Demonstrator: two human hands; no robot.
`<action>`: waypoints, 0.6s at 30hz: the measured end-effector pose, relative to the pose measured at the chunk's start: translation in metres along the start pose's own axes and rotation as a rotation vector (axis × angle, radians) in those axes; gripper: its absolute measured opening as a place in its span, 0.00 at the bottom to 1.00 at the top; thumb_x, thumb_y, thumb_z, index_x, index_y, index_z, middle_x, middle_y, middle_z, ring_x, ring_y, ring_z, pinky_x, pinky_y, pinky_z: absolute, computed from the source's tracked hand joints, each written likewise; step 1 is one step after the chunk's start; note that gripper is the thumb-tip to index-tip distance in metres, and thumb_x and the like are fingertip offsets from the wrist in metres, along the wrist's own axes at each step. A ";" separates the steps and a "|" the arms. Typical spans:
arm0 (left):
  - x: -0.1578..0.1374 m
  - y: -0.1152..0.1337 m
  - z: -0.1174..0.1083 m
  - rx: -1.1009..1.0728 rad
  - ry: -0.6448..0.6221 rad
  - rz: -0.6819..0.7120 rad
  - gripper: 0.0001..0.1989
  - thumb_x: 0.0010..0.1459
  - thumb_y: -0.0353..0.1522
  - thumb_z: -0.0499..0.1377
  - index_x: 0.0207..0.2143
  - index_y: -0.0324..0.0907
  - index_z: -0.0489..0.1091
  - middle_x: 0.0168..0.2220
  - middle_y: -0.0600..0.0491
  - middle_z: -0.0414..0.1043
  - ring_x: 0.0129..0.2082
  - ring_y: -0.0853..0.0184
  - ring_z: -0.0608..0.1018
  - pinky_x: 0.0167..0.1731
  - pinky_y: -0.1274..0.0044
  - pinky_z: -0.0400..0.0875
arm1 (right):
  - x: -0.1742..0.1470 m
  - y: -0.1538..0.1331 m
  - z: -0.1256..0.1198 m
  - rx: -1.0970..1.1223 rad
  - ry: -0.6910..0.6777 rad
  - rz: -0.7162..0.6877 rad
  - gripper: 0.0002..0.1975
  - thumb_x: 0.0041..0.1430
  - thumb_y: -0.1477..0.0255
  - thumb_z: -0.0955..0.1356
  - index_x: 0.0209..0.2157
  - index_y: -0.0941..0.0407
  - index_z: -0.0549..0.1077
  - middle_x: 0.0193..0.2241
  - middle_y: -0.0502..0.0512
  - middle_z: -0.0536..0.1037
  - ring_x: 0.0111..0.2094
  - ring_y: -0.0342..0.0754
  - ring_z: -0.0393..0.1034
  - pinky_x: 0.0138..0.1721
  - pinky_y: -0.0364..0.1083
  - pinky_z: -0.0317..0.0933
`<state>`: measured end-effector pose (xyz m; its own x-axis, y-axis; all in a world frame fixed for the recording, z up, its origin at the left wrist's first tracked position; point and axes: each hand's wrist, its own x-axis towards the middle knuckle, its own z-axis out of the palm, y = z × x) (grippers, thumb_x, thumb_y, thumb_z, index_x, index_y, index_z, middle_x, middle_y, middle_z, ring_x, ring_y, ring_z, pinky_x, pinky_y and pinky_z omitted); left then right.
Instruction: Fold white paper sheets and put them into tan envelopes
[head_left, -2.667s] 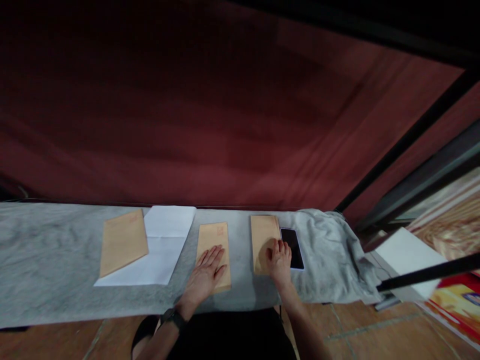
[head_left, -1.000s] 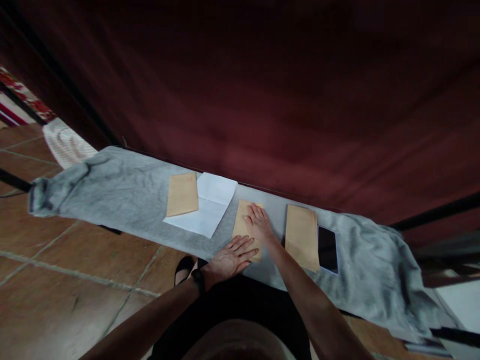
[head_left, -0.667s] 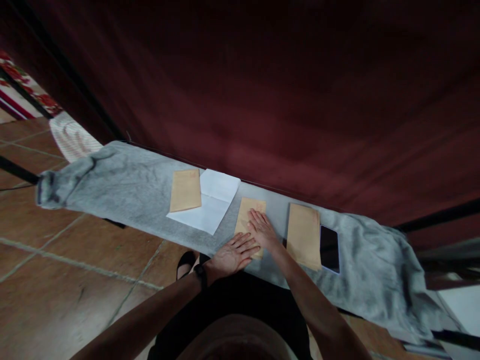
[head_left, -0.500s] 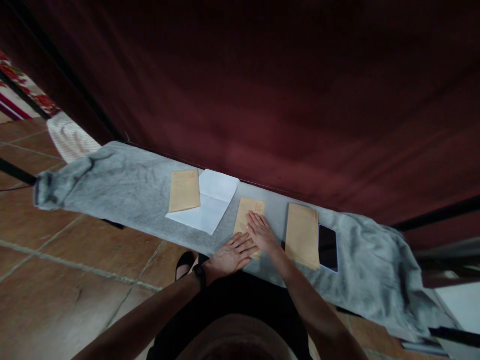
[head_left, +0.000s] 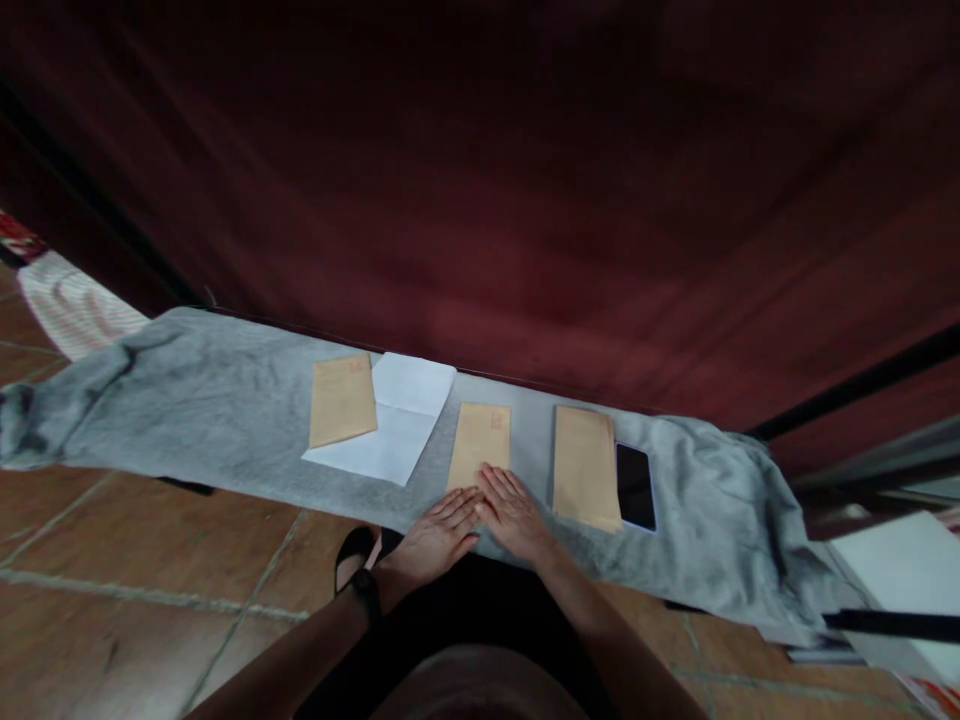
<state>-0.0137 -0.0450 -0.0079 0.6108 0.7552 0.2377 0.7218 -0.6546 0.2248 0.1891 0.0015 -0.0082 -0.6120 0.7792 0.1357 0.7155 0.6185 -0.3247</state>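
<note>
In the head view a brown paper envelope (head_left: 478,440) with a small red print lies on the grey cloth in front of me. Both palms rest flat on its near end and hide that part. My left hand (head_left: 437,535) has its fingers stretched out over the lower left edge. From the right, my right hand (head_left: 516,515) lies on the envelope, its fingertips touching those of the left. Left of them, another brown envelope (head_left: 343,402) partly covers a creased white sheet of paper (head_left: 405,415). To the right lies a stack of brown envelopes (head_left: 585,467).
A dark-screened phone (head_left: 635,487) lies right of the stack. Grey cloth (head_left: 225,400) covers the narrow bench, bunched at both ends. A dark red curtain (head_left: 525,250) hangs behind it, with black poles at both sides. Brown floor tiles (head_left: 150,540) show below.
My hands have slid down the envelope toward me, so its upper part and red print now show. The view has shifted slightly.
</note>
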 end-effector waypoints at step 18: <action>0.094 -0.036 0.020 0.056 -0.011 -0.151 0.27 0.71 0.43 0.42 0.67 0.40 0.56 0.68 0.45 0.56 0.69 0.60 0.56 0.67 0.61 0.49 | -0.038 -0.013 -0.018 0.185 0.073 -0.042 0.20 0.66 0.70 0.61 0.57 0.52 0.72 0.59 0.53 0.72 0.61 0.48 0.65 0.66 0.53 0.54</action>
<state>0.0238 0.0505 -0.0122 0.4975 0.8453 0.1949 0.8224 -0.5311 0.2042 0.2088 -0.0345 0.0074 -0.6090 0.7625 0.2183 0.6118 0.6268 -0.4825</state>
